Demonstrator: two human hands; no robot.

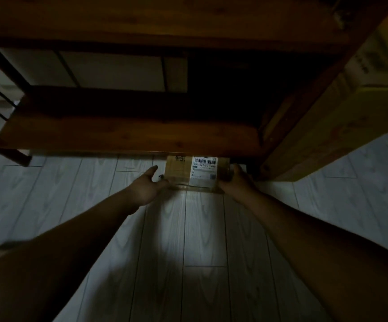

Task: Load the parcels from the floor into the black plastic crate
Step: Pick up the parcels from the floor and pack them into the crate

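Pretty dark shot, but both bare forearms are stretched out straight ahead and low, meeting at one parcel (179,174). It sits on the floor (202,240), with its far edge tucked just under the front lip of a wooden shelf (128,133).

The right hand (237,181) is wrapped round the parcel's right end, fingers (233,169) curled over the top and clamped on it. The left hand (147,185) is flatter: its fingers are straight and spread a bit along the left side, with the thumb touching the near corner. It isn't really gripping.

The parcel is a small brown cardboard box with glossy clear tape (186,185) across it and a white label (203,171) with a barcode. The floor is pale grey planks with a wood-grain print. The shelf boards are dark, reddish, knotty timber. A bigger cardboard box (362,94) sits over on the right.
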